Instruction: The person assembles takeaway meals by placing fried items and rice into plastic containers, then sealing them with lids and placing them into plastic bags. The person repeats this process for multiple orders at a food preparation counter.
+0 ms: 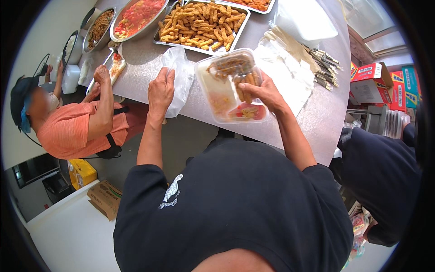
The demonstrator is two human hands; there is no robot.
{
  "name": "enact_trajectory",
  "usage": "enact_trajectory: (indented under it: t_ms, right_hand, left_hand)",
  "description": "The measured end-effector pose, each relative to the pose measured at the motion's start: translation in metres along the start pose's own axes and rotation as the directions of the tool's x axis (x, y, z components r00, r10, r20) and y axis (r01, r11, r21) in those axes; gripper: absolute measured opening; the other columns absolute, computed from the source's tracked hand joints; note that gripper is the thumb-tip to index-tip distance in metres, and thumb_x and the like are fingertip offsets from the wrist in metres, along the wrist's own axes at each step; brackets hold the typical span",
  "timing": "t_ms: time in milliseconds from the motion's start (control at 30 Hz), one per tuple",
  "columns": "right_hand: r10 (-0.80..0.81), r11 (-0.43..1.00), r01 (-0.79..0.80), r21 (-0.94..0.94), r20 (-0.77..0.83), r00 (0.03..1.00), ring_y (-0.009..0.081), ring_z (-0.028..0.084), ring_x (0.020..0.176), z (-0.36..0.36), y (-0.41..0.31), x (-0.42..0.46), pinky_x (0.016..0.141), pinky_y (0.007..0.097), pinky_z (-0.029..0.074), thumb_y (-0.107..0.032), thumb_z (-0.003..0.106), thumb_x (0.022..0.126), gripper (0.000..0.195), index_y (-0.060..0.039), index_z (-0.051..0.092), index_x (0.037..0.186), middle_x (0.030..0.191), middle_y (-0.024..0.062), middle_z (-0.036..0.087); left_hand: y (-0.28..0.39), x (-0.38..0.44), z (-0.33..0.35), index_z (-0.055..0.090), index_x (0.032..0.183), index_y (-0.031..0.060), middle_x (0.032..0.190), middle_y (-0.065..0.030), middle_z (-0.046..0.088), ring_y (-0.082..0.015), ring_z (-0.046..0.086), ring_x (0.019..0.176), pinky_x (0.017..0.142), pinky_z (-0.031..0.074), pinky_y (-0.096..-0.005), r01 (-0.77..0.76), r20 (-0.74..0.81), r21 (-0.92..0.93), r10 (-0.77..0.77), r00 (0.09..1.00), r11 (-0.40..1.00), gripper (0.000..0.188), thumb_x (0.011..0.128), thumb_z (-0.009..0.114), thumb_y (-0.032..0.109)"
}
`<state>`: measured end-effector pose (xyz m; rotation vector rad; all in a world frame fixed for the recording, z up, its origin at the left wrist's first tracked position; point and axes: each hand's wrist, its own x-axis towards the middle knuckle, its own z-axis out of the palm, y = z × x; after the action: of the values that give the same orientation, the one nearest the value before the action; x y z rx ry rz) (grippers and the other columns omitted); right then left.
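Note:
My right hand (265, 91) grips a lidded clear plastic meal box (221, 88) by its right side, thumb on top. Through the box show noodles or shreds, fried sticks, and a red and yellow dish in separate compartments. My left hand (161, 90) pinches a thin clear plastic bag (180, 81) just left of the box; the bag hangs apart from it. Beyond both hands, a metal tray (200, 50) piled with fried sticks (204, 27) stands on the metal table (136, 73).
White paper or bags (285, 74), wrapped chopsticks (326, 68) and stacked white plastic containers (306, 20) lie at the right. Bowls of tomato and egg (139, 17) and noodles (101, 29) stand at the far left. A co-worker in orange (81, 125) stands left; another person in dark clothes (377, 173) is right.

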<state>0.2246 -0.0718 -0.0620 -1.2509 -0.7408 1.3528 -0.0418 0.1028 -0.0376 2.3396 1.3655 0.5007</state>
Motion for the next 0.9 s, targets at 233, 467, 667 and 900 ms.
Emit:
enact_trajectory:
  t_ms: [233, 467, 667, 900]
  right_hand:
    - [0.017, 0.982, 0.011, -0.188, 0.146, 0.989, 0.0166, 0.063, 0.074, 0.055, 0.044, 0.033, 0.067, 0.0307, 0.051, -0.021, 0.072, 0.072, 0.042, -0.0007, 0.062, 0.107, 0.081, 0.0075, 0.066]
    - [-0.066, 0.988, 0.065, 0.137, 0.008, 0.998, 0.0179, 0.062, 0.096, -0.021, -0.004, -0.009, 0.077, 0.0335, 0.055, -0.018, 0.075, 0.075, 0.055, -0.0022, 0.058, 0.125, 0.114, 0.0096, 0.063]
    - [-0.011, 1.000, 0.011, -0.009, 0.031, 0.999, 0.0184, 0.061, 0.098, -0.026, -0.016, -0.029, 0.080, 0.0343, 0.054, -0.023, 0.075, 0.077, 0.055, -0.0029, 0.058, 0.125, 0.114, 0.0099, 0.063]
    - [0.062, 0.997, -0.057, 0.051, -0.098, 0.993, 0.0197, 0.063, 0.092, -0.051, 0.018, -0.049, 0.068, 0.0353, 0.057, -0.018, 0.073, 0.077, 0.057, -0.0031, 0.052, 0.128, 0.111, 0.0100, 0.060]
  left_hand:
    - [0.083, -0.015, 0.003, 0.054, 0.132, 0.0026, 0.069, -0.0026, 0.055, -0.0099, 0.046, 0.060, 0.058, 0.044, -0.0289, -0.092, 0.585, -0.324, 0.275, 0.763, 0.942, 0.044, 0.097, 0.060, 0.028]
    - [0.035, -0.093, -0.038, 0.055, 0.130, -0.0033, 0.119, -0.0136, 0.062, -0.0242, 0.059, 0.113, 0.093, 0.049, -0.0383, 0.370, 0.671, -0.712, 0.424, 0.608, 0.596, 0.059, 0.090, 0.065, 0.039]
    - [0.037, -0.033, 0.014, 0.058, 0.120, 0.0009, 0.110, -0.0099, 0.064, -0.0149, 0.063, 0.095, 0.074, 0.054, -0.0281, 0.541, 0.514, -0.812, -0.171, 0.841, 0.220, 0.049, 0.096, 0.055, 0.044]
    - [0.085, -0.015, 0.104, 0.065, 0.099, 0.0033, 0.089, -0.0037, 0.068, -0.0106, 0.064, 0.078, 0.069, 0.053, -0.0249, 0.414, 0.413, -0.910, -0.097, 0.906, -0.015, 0.024, 0.093, 0.065, 0.027]
